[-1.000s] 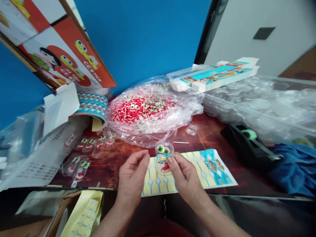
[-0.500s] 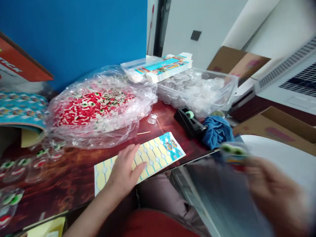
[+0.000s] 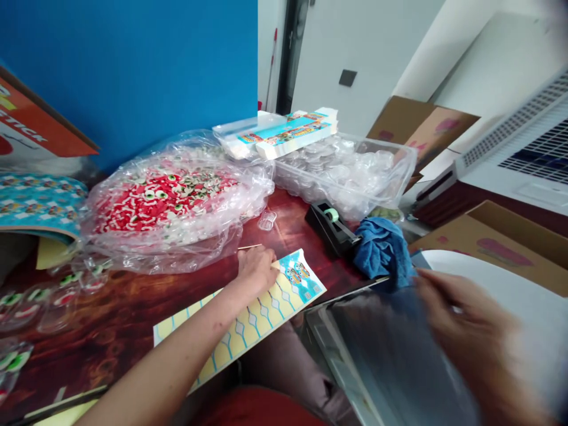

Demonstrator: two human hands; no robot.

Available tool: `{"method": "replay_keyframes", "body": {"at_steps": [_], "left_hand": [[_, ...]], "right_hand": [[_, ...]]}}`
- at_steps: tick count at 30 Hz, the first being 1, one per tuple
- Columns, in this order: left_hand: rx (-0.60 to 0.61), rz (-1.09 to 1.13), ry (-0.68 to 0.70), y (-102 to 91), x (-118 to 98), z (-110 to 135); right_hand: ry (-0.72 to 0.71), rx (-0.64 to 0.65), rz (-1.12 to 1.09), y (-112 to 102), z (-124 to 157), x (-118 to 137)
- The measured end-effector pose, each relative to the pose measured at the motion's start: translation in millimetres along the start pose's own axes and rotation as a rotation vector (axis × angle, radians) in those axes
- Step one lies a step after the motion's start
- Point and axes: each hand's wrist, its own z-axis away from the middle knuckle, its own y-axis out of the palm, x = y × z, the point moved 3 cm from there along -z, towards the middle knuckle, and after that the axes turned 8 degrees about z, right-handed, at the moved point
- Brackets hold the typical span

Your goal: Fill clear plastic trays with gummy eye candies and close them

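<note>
My left hand (image 3: 256,269) rests on the far part of a yellow sticker sheet (image 3: 248,322), just short of its remaining blue printed stickers (image 3: 298,273). Its fingers are bent down onto the sheet, and what they pinch, if anything, is hidden. A thin wooden stick (image 3: 249,247) lies just beyond the knuckles. My right hand (image 3: 470,331) is off the table's right edge, smeared by motion, over a clear plastic bag (image 3: 390,367). I see no capsule in it.
A clear bag of red and white eye candies (image 3: 164,198) sits behind the sheet. A tub of clear capsules (image 3: 355,171) carries flat printed boxes (image 3: 284,130). A black tape dispenser (image 3: 331,228) and a blue cloth (image 3: 381,251) lie at the right, filled capsules (image 3: 26,307) at the left.
My left hand slid forward along the sheet and curled its fingers. My right hand swung down to the right, and the capsule it carried is no longer in sight.
</note>
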Motion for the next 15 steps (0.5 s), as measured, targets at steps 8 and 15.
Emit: {"method": "replay_keyframes", "body": {"at_steps": [8, 15], "left_hand": [[0.022, 0.142, 0.041, -6.7, 6.9, 12.7], [0.136, 0.253, 0.015, 4.7, 11.2, -2.2]], "right_hand": [[-0.611, 0.473, 0.282, 145.6, -5.9, 101.6], [-0.863, 0.104, 0.365, 138.1, 10.4, 75.5]]}}
